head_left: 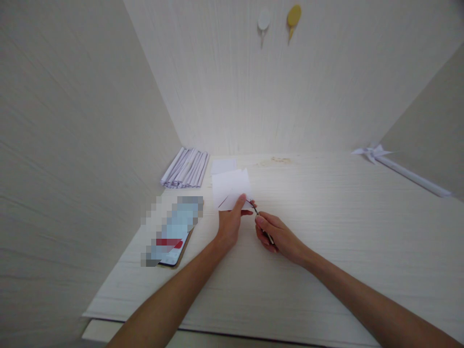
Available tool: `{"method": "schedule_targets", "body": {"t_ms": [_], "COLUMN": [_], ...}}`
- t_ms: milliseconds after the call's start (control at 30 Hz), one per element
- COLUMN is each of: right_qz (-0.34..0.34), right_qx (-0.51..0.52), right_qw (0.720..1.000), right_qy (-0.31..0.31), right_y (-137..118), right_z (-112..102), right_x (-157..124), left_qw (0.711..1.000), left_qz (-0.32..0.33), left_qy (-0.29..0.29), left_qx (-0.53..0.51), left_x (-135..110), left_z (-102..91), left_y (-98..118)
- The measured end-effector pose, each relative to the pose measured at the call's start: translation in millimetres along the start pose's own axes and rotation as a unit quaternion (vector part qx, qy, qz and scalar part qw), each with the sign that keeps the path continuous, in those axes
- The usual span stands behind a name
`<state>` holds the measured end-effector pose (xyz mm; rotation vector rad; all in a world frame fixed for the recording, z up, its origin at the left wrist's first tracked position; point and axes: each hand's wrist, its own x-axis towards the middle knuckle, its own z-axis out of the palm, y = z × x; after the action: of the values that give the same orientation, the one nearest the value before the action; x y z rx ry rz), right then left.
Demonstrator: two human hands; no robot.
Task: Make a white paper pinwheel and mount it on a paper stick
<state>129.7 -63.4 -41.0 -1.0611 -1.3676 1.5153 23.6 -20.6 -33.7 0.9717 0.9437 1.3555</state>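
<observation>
My left hand (231,223) pinches a white square of paper (230,186) by its lower right part, thumb on top and fingers beneath. A dark diagonal line, like a slit, runs in from the paper's lower left corner. In my closed right hand (273,229) is a slim dark-bladed cutting tool (256,211), perhaps small scissors; the fingers hide most of its handle. Its tip meets the paper's lower right corner, close to my left fingertips. Just behind the held square, another piece of white paper (223,166) lies on the table.
Rolled white paper sticks (186,167) lie bundled at the back left. Nearer on the left is a phone (177,237), partly blurred out. A paper pinwheel (373,152) on a paper stick (413,175) rests along the right wall. White (264,20) and yellow (294,17) hooks hang on the back wall.
</observation>
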Motion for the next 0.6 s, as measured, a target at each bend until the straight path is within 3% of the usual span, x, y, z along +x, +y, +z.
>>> {"method": "schedule_targets", "body": {"t_ms": [600], "right_qz": [-0.007], "right_qx": [-0.004], "right_qw": [1.0], "right_qy": [-0.003], "right_y": [0.0], "right_z": [-0.4], "right_x": [-1.0], "left_qw": [1.0], "left_qz": [0.004], "left_qy": [-0.002], "left_qx": [-0.014], "left_x": [-0.3], "left_z": [-0.8], "left_y": [-0.3]}}
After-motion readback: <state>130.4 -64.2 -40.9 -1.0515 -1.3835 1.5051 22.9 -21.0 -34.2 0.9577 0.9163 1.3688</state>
